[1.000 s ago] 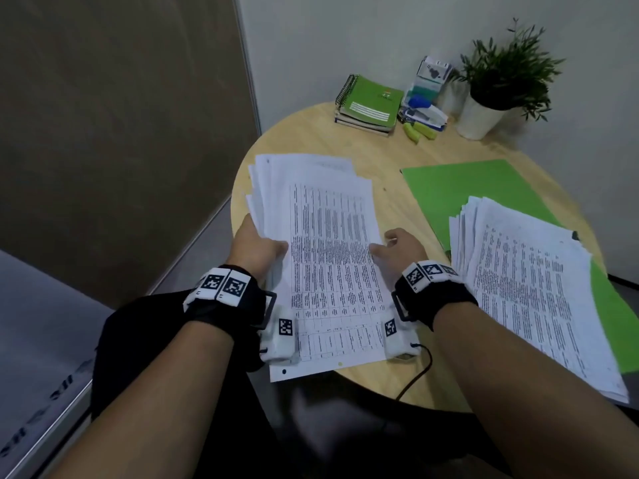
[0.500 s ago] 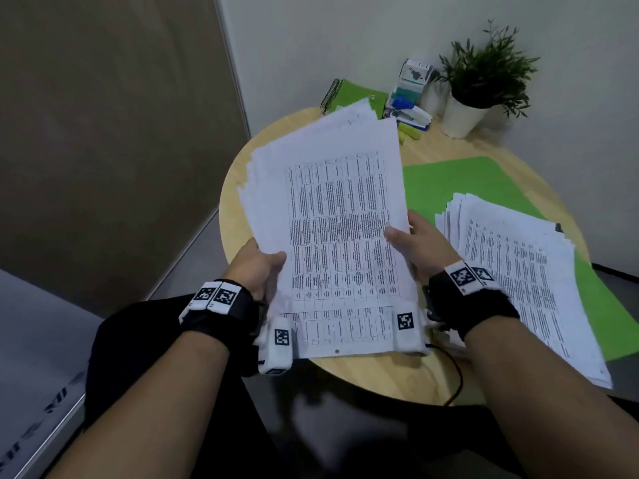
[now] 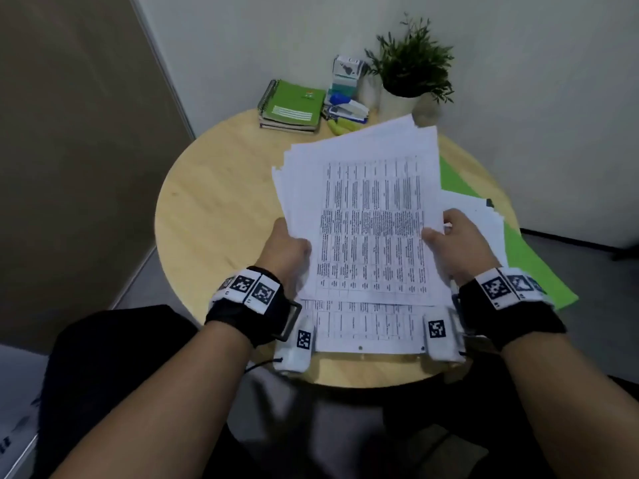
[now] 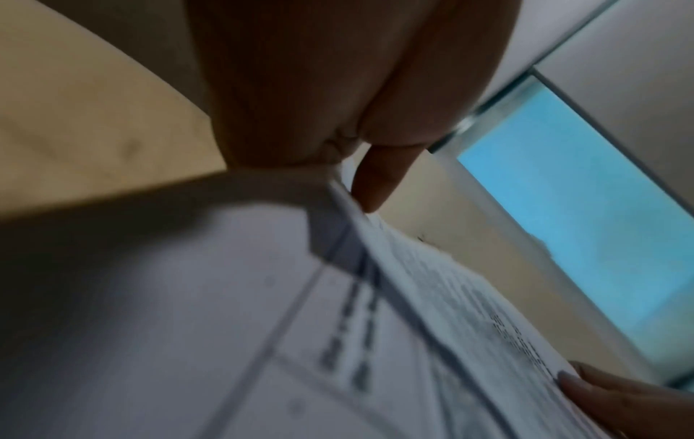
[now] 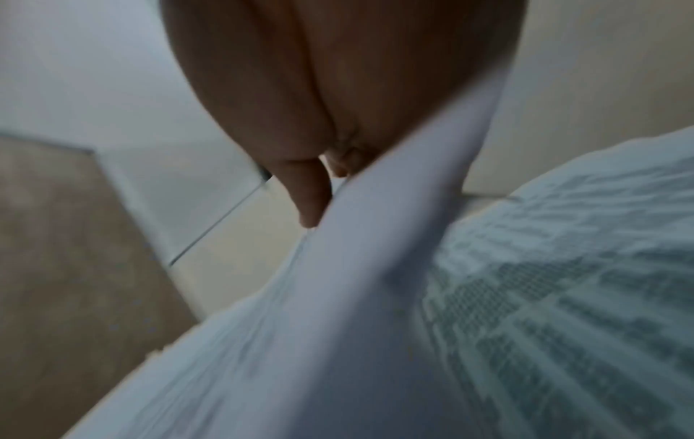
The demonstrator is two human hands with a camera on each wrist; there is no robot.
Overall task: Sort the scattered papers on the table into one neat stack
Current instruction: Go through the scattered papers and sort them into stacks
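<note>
- A single printed sheet is lying flat at the near edge of the round wooden table, between the two wrists, its front edge almost reaching the table's rim.
- The left hand is gripping the left edge of a bundle of printed papers, thumb lying on top and fingers curling underneath; in the left wrist view the thumb is pressing on the sheets' edge.
- The right hand is gripping the bundle's right edge the same way, thumb lying across the top page, fingers hiding below.
- The bundle is hanging above the table, tilting up away from the person, with its sheets fanning out unevenly at the upper left corner.
- A second pile of papers is lying just beyond the right hand, partly hidden by the bundle, resting on a green folder that is spreading over the table's right side.
- At the far edge, a green spiral notebook is sitting on other books, beside a blue and white stapler and a potted plant in a white pot, near the wall.
</note>
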